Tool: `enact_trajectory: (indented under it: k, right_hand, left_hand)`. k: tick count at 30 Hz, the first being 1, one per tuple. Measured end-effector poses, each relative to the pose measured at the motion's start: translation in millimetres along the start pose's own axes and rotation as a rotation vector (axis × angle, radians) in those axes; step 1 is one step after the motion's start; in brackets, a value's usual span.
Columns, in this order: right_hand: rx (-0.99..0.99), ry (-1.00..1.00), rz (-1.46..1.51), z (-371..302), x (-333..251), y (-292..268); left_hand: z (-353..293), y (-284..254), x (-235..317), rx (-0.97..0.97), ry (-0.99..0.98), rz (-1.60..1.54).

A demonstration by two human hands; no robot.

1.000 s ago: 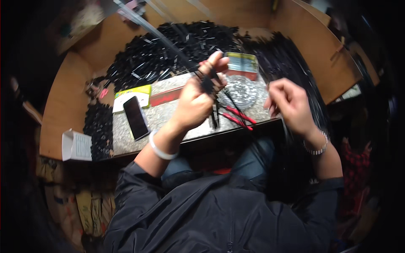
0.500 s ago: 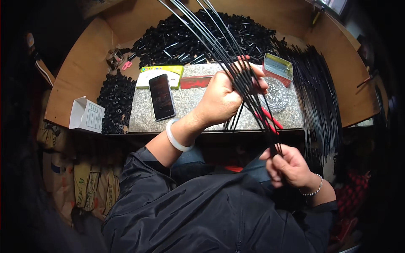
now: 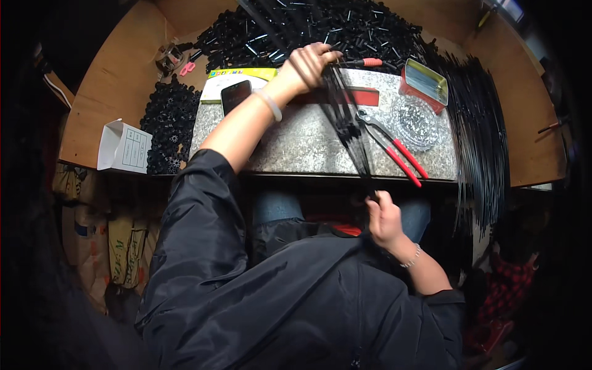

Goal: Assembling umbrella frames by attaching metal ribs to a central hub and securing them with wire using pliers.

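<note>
Moving up and away from the lap since the earlier frame, the left hand [image 3: 308, 65] is now reaching farther over the table [image 3: 283, 148], leaving the pliers [image 3: 410, 158] in plainer view. A bundle of thin black rods [image 3: 351, 132], blurred, is slanting between both hands, over the table's front half. Left fingers are curling around its upper part; the right hand [image 3: 385, 221], near the lap, is pinching its lower ends between thumb and fingers. Just right of the bundle, the red-handled pliers are lying on the speckled surface, with a clear round dish [image 3: 414, 125] and an open tin [image 3: 421, 94] beyond. A phone [image 3: 236, 95] is resting left of the bundle, partly behind the left forearm. Farther out, black tubular pieces [image 3: 314, 31] are lying heaped at the back, and long black strands [image 3: 487, 123] are hanging over the table's right front edge.
</note>
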State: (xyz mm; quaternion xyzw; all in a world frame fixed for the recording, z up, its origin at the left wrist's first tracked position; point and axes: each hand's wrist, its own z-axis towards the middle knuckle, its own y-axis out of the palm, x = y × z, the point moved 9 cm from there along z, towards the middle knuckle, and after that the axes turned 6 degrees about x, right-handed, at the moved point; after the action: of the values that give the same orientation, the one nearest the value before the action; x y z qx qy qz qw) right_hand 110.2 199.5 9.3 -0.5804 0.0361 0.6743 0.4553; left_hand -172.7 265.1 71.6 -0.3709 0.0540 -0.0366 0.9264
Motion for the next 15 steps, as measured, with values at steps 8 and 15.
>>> enact_trajectory:
  k: [8, 15]
  right_hand:
    - [0.037, -0.100, -0.065, 0.1, 49.2, 42.2]
    - [-0.149, -0.098, -0.208, -7.5, 68.1, 66.0]
  left_hand:
    - [-33.3, -43.7, 66.1, -0.710, -0.031, -0.065]
    - [-70.7, -50.2, 143.2, -0.285, -0.072, -0.676]
